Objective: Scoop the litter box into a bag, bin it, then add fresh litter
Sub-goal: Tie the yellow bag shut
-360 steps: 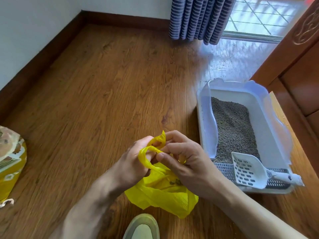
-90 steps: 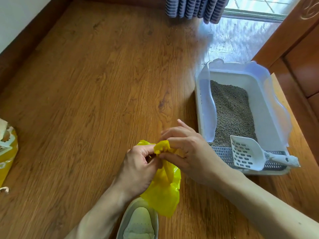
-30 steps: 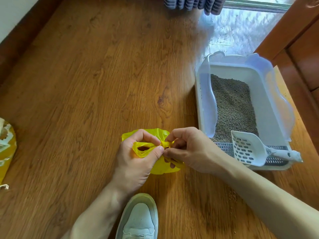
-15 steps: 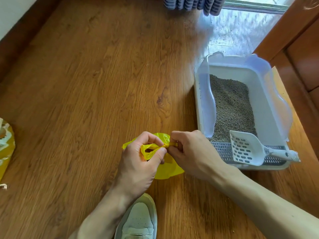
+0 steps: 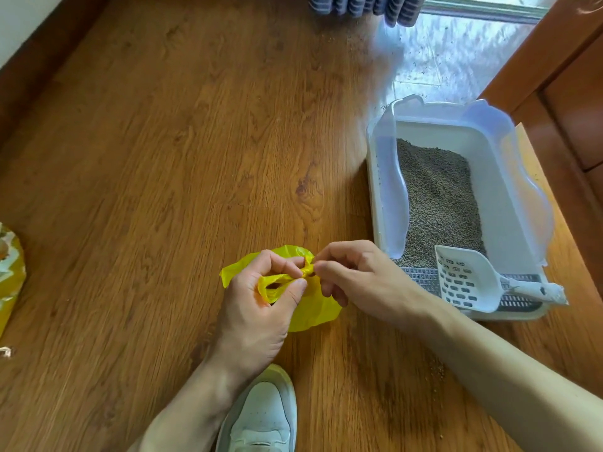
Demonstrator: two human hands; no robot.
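Head view: left hand (image 5: pixel 257 301) and right hand (image 5: pixel 355 282), grips both pinching knotted yellow bag (image 5: pixel 313 308); no legible writing.

Thin glossy plastic bag (image 5: pixel 313 308); smooth white plastic litter box (image 5: pixel 509 203); grainy litter (image 5: pixel 437 197); polished wood floor (image 5: pixel 163 158).

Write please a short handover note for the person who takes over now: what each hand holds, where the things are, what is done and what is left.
Left hand: pinches a loop of the yellow bag.
Right hand: pinches the bag's twisted top at the knot.
The bag is low over the wooden floor, in front of a white shoe.
The scoop rests on the litter box grate; grey litter is inside.
A yellow package lies at the left edge; its contents cannot be told.
Done: bag being tied.
Left: finish the knot, bin the bag, add fresh litter.
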